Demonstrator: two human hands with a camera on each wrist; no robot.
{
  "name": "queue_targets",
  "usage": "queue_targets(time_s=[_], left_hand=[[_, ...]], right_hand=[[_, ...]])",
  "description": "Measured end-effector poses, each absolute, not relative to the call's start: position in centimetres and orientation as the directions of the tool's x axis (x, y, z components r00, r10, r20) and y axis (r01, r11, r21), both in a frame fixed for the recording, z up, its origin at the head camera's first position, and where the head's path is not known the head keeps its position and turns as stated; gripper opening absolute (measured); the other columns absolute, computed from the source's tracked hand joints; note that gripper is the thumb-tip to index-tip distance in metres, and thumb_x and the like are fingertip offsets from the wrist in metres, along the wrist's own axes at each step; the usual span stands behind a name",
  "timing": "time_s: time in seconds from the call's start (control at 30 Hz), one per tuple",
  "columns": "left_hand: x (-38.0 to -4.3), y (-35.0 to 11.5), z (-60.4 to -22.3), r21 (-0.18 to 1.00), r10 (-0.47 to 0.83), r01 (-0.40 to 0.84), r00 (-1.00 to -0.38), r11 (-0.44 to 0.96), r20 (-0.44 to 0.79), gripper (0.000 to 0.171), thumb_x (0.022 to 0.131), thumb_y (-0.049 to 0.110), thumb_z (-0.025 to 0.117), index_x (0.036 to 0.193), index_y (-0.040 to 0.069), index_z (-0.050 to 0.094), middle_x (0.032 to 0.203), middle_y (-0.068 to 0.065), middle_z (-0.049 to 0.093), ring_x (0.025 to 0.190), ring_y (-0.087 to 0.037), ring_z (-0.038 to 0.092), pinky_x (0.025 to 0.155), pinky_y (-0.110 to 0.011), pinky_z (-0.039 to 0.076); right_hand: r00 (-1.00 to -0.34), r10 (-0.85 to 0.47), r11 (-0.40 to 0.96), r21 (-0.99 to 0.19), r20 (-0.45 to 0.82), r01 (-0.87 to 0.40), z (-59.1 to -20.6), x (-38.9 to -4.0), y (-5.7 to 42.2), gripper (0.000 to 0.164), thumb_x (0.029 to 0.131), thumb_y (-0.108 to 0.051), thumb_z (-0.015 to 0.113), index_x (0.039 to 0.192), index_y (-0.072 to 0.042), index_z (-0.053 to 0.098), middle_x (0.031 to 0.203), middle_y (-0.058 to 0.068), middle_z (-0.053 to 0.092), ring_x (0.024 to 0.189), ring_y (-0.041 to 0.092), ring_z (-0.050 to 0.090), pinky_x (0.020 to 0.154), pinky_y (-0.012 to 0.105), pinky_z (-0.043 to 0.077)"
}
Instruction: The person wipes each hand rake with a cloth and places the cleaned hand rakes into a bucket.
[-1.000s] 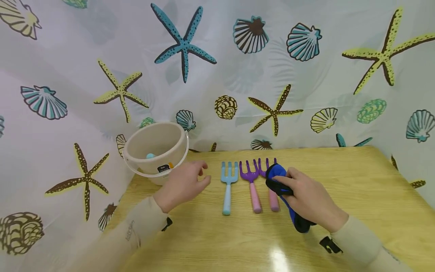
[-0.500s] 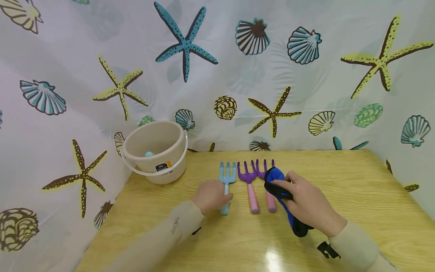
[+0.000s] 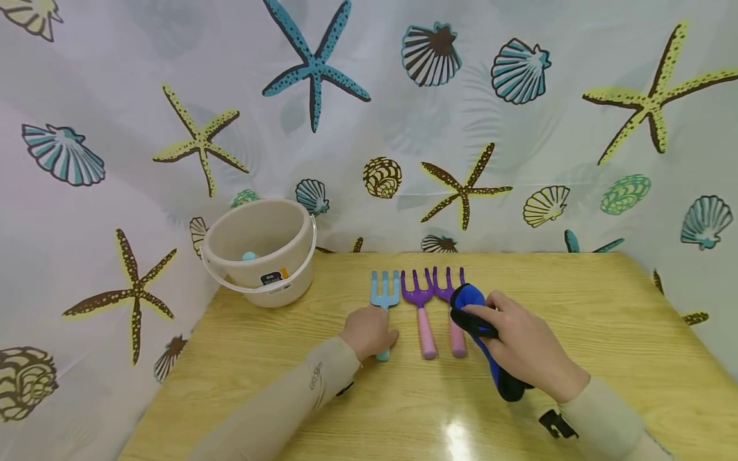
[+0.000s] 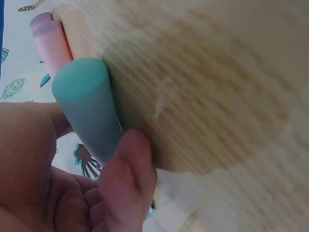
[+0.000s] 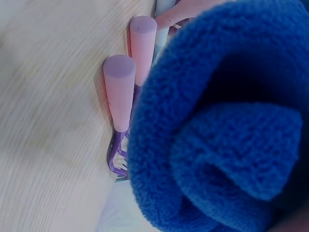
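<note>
My left hand (image 3: 367, 331) grips the handle of a light blue hand fork (image 3: 384, 294), which lies on the table with its tines pointing away. In the left wrist view, thumb and fingers sit on either side of the handle (image 4: 91, 113), below its teal end. A blue fluffy cloth with black edging (image 3: 469, 296) is bunched in my right hand (image 3: 527, 349). The cloth hangs just beside two hand forks with purple tines and pink handles, one in the middle (image 3: 425, 330) and one on the right (image 3: 457, 336). Part of the right fork is hidden behind the cloth.
A beige bucket (image 3: 288, 272) with a white handle stands at the back left, a light blue item (image 3: 249, 256) inside it. The wooden table (image 3: 576, 301) ends against a curtain (image 3: 357, 128) printed with starfish and shells.
My left hand has moved right, from beside the bucket to the light blue hand fork, and now grips its handle. My right hand keeps holding the cloth in nearly the same place.
</note>
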State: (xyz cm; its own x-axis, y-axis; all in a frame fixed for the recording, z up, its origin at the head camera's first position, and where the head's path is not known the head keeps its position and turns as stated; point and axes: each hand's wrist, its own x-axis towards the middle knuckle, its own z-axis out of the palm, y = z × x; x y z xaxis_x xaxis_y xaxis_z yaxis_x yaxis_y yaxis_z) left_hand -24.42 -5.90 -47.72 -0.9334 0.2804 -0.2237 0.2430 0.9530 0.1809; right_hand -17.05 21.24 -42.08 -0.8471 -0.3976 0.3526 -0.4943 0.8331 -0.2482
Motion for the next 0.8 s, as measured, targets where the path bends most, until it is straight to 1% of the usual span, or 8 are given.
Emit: queue_targets(time_s=[0.17,0.3,0.57,0.63,0.7,0.73,0.77,0.8], left_hand=[[-24.5,-6.1,-47.7,0.214,0.262,0.217,-0.942,0.952,-0.212,0.045,0.099,0.031,0.059,0.058,0.014,0.053,0.049,0.004,0.047,0.04,-0.009,0.045,0.041,-0.025,0.042],[-24.5,-6.5,-47.8,0.242,0.27,0.226,-0.948,0.944,-0.167,0.047,0.1,0.03,0.059,0.057,0.014,0.05,0.05,0.003,0.046,0.04,-0.009,0.044,0.04,-0.024,0.039],[-24.1,-7.2,-48.2,0.292,0.281,0.241,-0.954,0.926,-0.105,0.05,0.099,0.027,0.061,0.052,0.014,0.048,0.05,0.004,0.045,0.042,-0.01,0.043,0.041,-0.026,0.039],[-23.9,-7.2,-48.1,0.316,0.275,0.236,-0.958,0.919,-0.086,0.043,0.098,0.026,0.061,0.059,0.013,0.051,0.052,0.003,0.046,0.043,-0.011,0.044,0.042,-0.027,0.04],[-23.6,-7.3,-47.9,0.346,0.268,0.23,-0.961,0.91,-0.067,0.033,0.098,0.026,0.061,0.07,0.01,0.056,0.054,0.002,0.048,0.044,-0.011,0.045,0.042,-0.027,0.04],[-23.5,-7.3,-47.7,0.365,0.263,0.222,-0.963,0.904,-0.066,0.028,0.098,0.026,0.061,0.08,0.004,0.061,0.056,0.002,0.049,0.044,-0.011,0.047,0.042,-0.027,0.041],[-23.3,-7.3,-47.5,0.389,0.256,0.211,-0.964,0.897,-0.068,0.027,0.098,0.026,0.061,0.093,-0.001,0.063,0.057,0.001,0.051,0.045,-0.011,0.048,0.042,-0.028,0.042],[-23.2,-7.4,-47.3,0.418,0.249,0.196,-0.965,0.887,-0.076,0.032,0.098,0.026,0.061,0.107,-0.005,0.062,0.059,0.0,0.052,0.046,-0.012,0.049,0.042,-0.028,0.043]], right_hand=[[-0.853,-0.402,0.831,-0.26,0.331,-0.492,-42.1,-17.1,20.9,0.037,0.087,-0.008,0.075,0.122,-0.018,0.072,0.092,-0.003,0.052,0.069,0.01,0.044,0.057,0.024,0.039],[-0.854,-0.41,0.827,-0.264,0.319,-0.496,-42.2,-17.2,20.7,0.038,0.086,-0.007,0.075,0.123,-0.018,0.072,0.092,-0.003,0.052,0.07,0.01,0.045,0.058,0.024,0.04],[-0.848,-0.413,0.825,-0.258,0.332,-0.503,-42.5,-17.2,20.7,0.039,0.084,-0.006,0.076,0.122,-0.017,0.072,0.093,-0.003,0.052,0.071,0.01,0.045,0.058,0.024,0.04],[-0.847,-0.415,0.825,-0.255,0.332,-0.504,-42.5,-17.2,20.7,0.04,0.084,-0.006,0.076,0.122,-0.016,0.072,0.093,-0.003,0.052,0.071,0.01,0.045,0.059,0.025,0.041],[-0.847,-0.419,0.825,-0.253,0.328,-0.506,-42.5,-17.3,20.7,0.04,0.084,-0.006,0.077,0.123,-0.016,0.072,0.093,-0.003,0.053,0.072,0.01,0.045,0.06,0.025,0.041],[-0.848,-0.42,0.825,-0.254,0.325,-0.506,-42.5,-17.3,20.7,0.04,0.084,-0.006,0.077,0.123,-0.015,0.072,0.093,-0.003,0.053,0.072,0.01,0.045,0.06,0.025,0.041],[-0.848,-0.421,0.824,-0.255,0.321,-0.506,-42.4,-17.3,20.8,0.041,0.084,-0.006,0.077,0.123,-0.015,0.072,0.094,-0.003,0.053,0.072,0.01,0.046,0.06,0.025,0.042],[-0.849,-0.422,0.824,-0.256,0.318,-0.506,-42.4,-17.3,20.8,0.041,0.084,-0.007,0.077,0.123,-0.015,0.072,0.094,-0.002,0.053,0.072,0.009,0.046,0.06,0.025,0.041]])
